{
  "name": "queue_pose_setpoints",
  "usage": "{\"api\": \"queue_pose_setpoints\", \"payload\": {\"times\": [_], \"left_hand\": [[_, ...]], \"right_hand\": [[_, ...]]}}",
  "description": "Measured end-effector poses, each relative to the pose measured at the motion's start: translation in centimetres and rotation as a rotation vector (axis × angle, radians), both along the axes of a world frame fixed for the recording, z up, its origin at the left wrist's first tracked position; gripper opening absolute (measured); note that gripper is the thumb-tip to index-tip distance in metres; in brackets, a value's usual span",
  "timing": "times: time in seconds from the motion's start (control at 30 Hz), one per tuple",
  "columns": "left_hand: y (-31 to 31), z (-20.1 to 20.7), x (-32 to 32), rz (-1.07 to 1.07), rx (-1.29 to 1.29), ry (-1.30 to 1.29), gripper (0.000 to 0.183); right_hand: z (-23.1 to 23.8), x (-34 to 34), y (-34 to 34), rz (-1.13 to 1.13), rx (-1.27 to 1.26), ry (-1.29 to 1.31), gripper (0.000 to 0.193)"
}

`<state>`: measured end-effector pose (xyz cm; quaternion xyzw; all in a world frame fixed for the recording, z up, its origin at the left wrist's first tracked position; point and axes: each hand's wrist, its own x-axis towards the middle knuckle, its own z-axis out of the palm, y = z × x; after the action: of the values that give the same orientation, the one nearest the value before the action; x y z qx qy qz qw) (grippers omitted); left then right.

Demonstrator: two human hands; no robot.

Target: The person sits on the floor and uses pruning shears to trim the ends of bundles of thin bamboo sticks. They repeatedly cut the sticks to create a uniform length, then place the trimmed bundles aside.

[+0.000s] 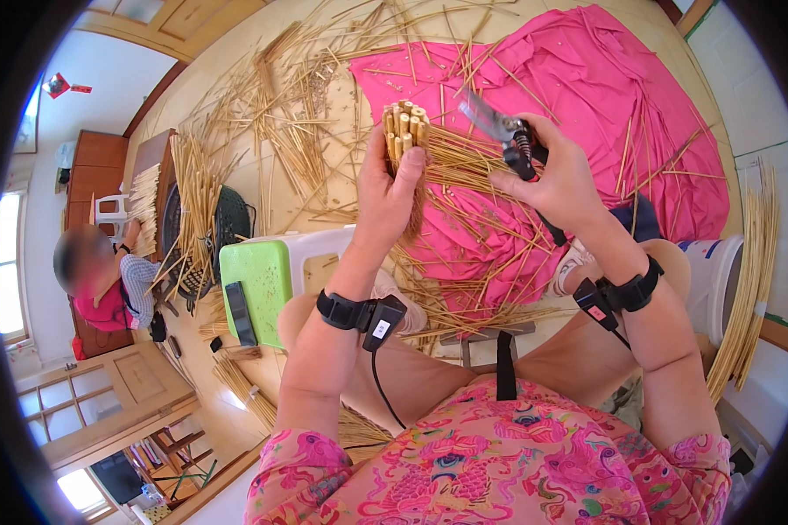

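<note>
My left hand (387,188) is wrapped round a bundle of straw-coloured stalks (406,125), their cut ends pointing up and away from me. My thumb presses along the near side of the bundle. To the right, my right hand (559,171) grips a pair of pruning shears (521,157) with dark handles and metal blades. The blades point up and left toward the stalk ends, apart from them. Loose stalks (464,157) lie below and between both hands on a pink cloth (534,79).
Stalks are strewn over the floor (324,96). A green-topped stool (254,289) with a phone (239,313) stands left, beside a dark basket (210,236) of stalks. Another person (105,280) sits far left. A white bucket (714,280) and a tall stalk bundle (749,289) stand right.
</note>
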<state>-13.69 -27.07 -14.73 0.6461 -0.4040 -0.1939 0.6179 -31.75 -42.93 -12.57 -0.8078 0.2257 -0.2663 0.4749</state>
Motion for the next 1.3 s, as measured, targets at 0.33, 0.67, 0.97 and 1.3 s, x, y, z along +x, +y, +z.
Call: {"api": "queue_pose_setpoints", "payload": {"times": [0.33,0.67,0.97,1.3], "left_hand": [[-0.5,-0.7,-2.6,-0.025,0.190,-0.223,0.055],[-0.5,-0.3,-3.9,-0.156,0.229,-0.072,0.059],[0.1,-0.1,-4.4,-0.393,0.270,0.645,0.046],[-0.1,-0.3,-4.2,-0.448,0.293,0.680,0.051]], "right_hand": [[1.2,1.4,0.9,0.215,0.655,-0.342,0.046],[0.1,1.7,0.2,0.115,0.655,-0.343,0.037],[0.7,1.3,-0.7,0.118,0.841,-0.349,0.023],[0.7,1.7,-0.4,0.063,0.869,-0.361,0.017]]}}
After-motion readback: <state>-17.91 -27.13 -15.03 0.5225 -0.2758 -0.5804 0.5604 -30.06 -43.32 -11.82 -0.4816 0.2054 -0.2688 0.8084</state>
